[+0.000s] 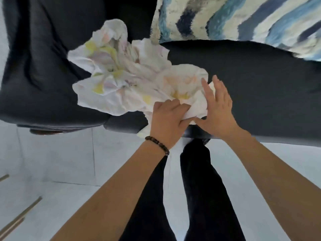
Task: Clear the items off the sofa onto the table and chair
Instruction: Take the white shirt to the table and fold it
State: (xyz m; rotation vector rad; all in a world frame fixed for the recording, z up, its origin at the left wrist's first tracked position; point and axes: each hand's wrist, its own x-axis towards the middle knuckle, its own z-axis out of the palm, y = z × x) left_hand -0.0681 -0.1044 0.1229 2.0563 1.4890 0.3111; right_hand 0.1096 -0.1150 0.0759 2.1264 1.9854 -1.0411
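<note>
Crumpled cloth, white with faint yellow and pink print, lies on the dark seat of the sofa in the head view. It sits at the seat's left end, against the armrest. Its long axis runs diagonally: the near end is at the seat's front edge by the hands, and the far end reaches up and left toward the back corner.

The left hand, which wears a beaded bracelet, has its fingers curled round the near end of the cloth, bunching it. The right hand is just beside it on the right. Its fingers are straight and spread and lie against the cloth's right flank, gripping nothing.

Most of the cloth therefore lies away from both hands, forward and to the left, and the left hand is the nearer to that bulk. A lift from this end would probably let the far part trail over the seat, so gathering it first looks wise.

A shaggy blue-and-white striped cushion rests farther right on the sofa, well apart from the hands. Pale tiled floor lies below. Neither the surface nor the chair of the task shows.
</note>
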